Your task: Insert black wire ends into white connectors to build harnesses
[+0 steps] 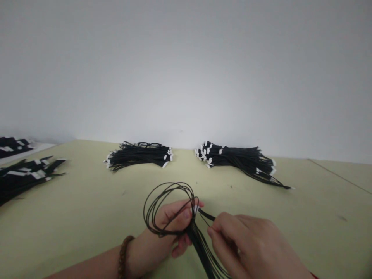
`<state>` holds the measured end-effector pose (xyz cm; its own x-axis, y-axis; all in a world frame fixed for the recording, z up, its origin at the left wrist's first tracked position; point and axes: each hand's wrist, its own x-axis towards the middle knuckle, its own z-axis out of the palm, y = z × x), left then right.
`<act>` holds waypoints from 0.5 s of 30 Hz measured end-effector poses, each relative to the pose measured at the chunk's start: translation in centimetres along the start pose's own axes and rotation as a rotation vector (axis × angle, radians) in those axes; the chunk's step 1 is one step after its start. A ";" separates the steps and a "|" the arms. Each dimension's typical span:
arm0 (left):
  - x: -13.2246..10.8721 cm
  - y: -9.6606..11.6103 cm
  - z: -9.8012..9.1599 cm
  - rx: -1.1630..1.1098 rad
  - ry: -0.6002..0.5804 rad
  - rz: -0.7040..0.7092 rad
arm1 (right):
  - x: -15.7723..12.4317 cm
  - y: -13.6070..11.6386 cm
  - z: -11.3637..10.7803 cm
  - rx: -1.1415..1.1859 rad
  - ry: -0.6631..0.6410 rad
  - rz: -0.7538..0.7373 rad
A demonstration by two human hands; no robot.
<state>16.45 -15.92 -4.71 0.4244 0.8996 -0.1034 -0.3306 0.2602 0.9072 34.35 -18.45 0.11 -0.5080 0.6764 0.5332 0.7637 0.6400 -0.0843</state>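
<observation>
Pale green desk [87, 228] carries two bundles of black wires [139, 156] ending in white connectors. Thin black cables [200, 242], light, springy and likely to tangle, are best held at their gathered strands; they loop through the curled left hand [174, 221], while the right hand [247, 242] pinches strands just beside it.

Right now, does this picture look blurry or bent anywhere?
In the head view, everything looks a bit soft and grainy, the light is flat with only faint shadows, the far edge of the pale green table looks bent and tilted, and the right hand looms large near the bottom, beside the black cables.
</observation>
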 end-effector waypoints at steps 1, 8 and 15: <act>0.0 0.1 0.1 -0.007 0.001 -0.003 | 0.0 0.0 0.1 -0.012 -0.004 -0.004; -0.1 0.0 -0.1 0.018 -0.011 0.014 | -0.3 0.2 0.5 -0.051 -0.021 -0.027; 0.0 0.1 0.0 -0.005 -0.030 0.014 | -0.3 0.2 0.2 -0.038 0.008 -0.037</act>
<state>16.38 -15.89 -4.61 0.4446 0.8923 -0.0779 -0.3412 0.2491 0.9064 34.54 -18.47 -0.19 -0.5329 0.6494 0.5425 0.7593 0.6500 -0.0322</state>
